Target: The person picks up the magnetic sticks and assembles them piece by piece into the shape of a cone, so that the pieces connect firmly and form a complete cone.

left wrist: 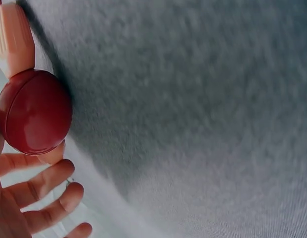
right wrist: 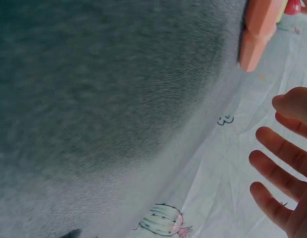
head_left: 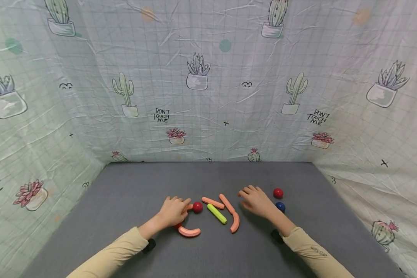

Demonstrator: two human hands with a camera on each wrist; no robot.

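Note:
My left hand (head_left: 173, 211) holds an orange stick (head_left: 189, 207) joined to a red ball (head_left: 197, 207). Its thumb is mostly hidden. Close to the palm, a second red ball (left wrist: 37, 111) is attached to a curved orange piece (head_left: 189, 232) and blocks part of the fingers in the left wrist view. To the right, my right hand (head_left: 258, 200) hovers with loosely bent, spread fingers and nothing between them. Left of it are a straight orange stick (head_left: 227, 203) and a curved orange piece (head_left: 235, 222), lying end to end.
Between the hands lie another orange stick (head_left: 213, 203) and a yellow-green stick (head_left: 217, 214). Beyond the right wrist are a loose red ball (head_left: 278, 193) and a blue ball (head_left: 280, 207). A cactus-print sheet (head_left: 208, 104) surrounds the grey table (head_left: 142, 177).

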